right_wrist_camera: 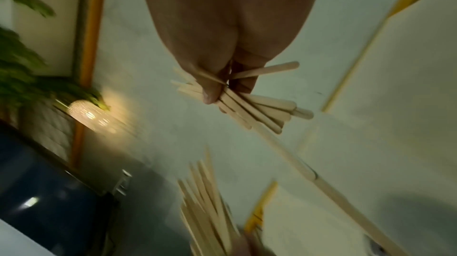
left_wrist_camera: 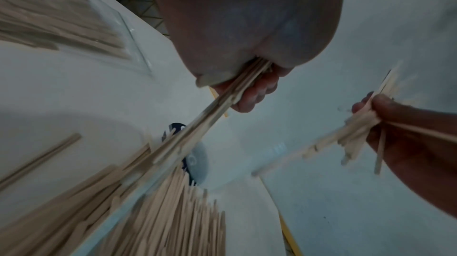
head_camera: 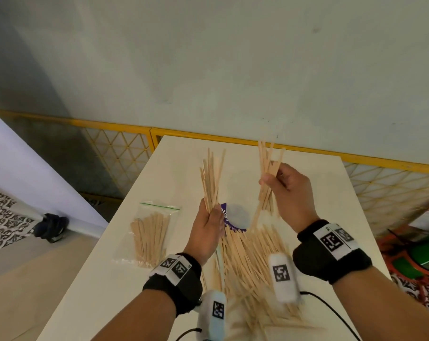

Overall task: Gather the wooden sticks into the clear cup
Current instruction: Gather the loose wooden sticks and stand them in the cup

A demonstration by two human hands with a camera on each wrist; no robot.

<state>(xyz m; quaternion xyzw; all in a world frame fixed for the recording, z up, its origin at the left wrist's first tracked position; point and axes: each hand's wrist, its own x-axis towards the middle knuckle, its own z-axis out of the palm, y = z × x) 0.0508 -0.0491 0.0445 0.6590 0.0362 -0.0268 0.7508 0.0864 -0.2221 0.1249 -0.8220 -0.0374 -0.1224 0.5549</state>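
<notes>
White table (head_camera: 139,254), near a pale wall (head_camera: 233,57) with a yellow rail (head_camera: 208,136) and mesh below. To the left, a light partition (head_camera: 24,168), patterned floor and a dark bundle (head_camera: 52,227) at its foot. To the right, green and orange gear (head_camera: 422,257), blurred.

On the table: a zip bag (head_camera: 150,236) of sticks at left, a loose pile (head_camera: 248,262) spread in the middle toward the near edge, a purple label (head_camera: 224,212) just beyond it. Cup itself not clearly made out; a hazy round shape (head_camera: 237,214) beside the label only.

Left hand (head_camera: 209,230) clenched around a bundle (head_camera: 212,178) fanned upward, above the pile. Right hand (head_camera: 287,190) raised, fingers and thumb grasping a second bundle (head_camera: 268,173), ends crossing untidily in the right wrist view (right_wrist_camera: 259,107). One long stick (head_camera: 256,214) hanging from it toward the pile. Black bands with coded tags on both wrists.
</notes>
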